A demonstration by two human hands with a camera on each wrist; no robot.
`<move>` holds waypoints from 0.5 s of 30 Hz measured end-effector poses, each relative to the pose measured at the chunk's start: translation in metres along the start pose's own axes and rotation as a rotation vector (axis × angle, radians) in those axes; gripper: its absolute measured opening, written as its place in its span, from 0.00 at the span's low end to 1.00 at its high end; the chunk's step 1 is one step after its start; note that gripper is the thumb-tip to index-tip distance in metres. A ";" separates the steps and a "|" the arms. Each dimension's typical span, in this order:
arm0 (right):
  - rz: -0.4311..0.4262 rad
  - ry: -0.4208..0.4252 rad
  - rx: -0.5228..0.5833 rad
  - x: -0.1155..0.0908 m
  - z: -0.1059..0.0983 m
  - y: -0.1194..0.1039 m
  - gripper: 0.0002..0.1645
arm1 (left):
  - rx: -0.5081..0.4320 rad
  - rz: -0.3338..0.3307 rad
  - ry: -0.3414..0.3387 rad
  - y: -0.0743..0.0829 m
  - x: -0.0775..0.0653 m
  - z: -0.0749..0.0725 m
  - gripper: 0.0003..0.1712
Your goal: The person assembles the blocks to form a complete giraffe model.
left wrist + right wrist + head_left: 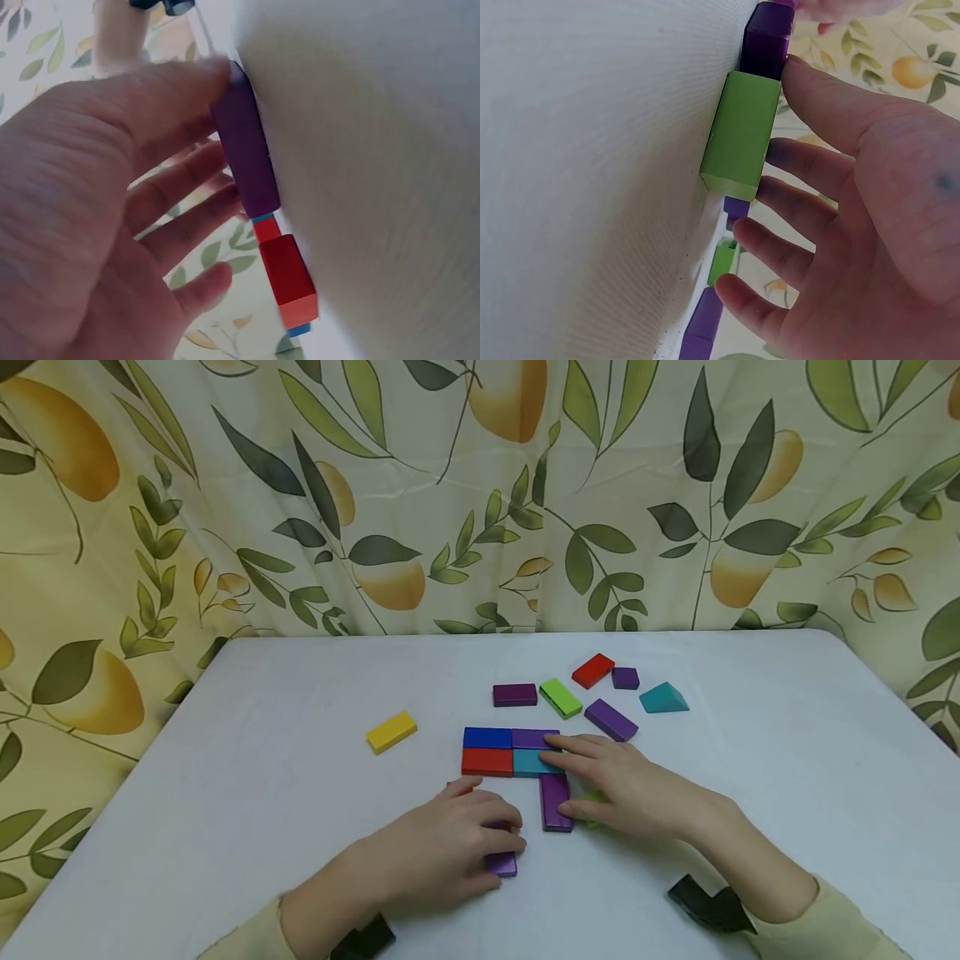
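My left hand (442,843) pinches a purple block (501,864) low over the table, thumb on the near side and fingers over the top. In the left wrist view this purple block (246,142) shows its long side, and a red block (289,274) lies beyond it. My right hand (637,785) rests with extended fingers on a purple block (528,739) and a teal block (528,763). Its thumb touches an upright-lying purple block (553,802). Beside these two sit a blue block (487,738) and a red block (486,762). A green block (741,135) is partly hidden under the right hand.
A yellow block (392,732) lies apart at left. Behind the group are loose blocks: dark purple (514,695), green (561,697), red (593,671), small purple (626,677), long purple (611,720) and a teal wedge (664,697). A patterned curtain (465,527) hangs behind the white table (262,735).
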State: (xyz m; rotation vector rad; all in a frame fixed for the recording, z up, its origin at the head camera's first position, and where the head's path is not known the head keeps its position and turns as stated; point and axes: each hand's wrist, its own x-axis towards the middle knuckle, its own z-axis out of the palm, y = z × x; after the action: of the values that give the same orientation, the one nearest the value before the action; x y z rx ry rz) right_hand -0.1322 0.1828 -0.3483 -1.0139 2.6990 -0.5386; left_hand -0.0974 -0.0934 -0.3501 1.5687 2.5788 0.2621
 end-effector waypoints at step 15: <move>0.008 -0.006 -0.002 0.001 0.000 -0.001 0.37 | -0.025 -0.089 0.038 -0.016 -0.006 0.001 0.21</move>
State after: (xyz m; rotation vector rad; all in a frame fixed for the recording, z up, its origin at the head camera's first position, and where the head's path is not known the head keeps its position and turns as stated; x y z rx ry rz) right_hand -0.1320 0.1817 -0.3476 -1.0034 2.6972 -0.5308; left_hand -0.1085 -0.1056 -0.3544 1.4496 2.6545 0.3177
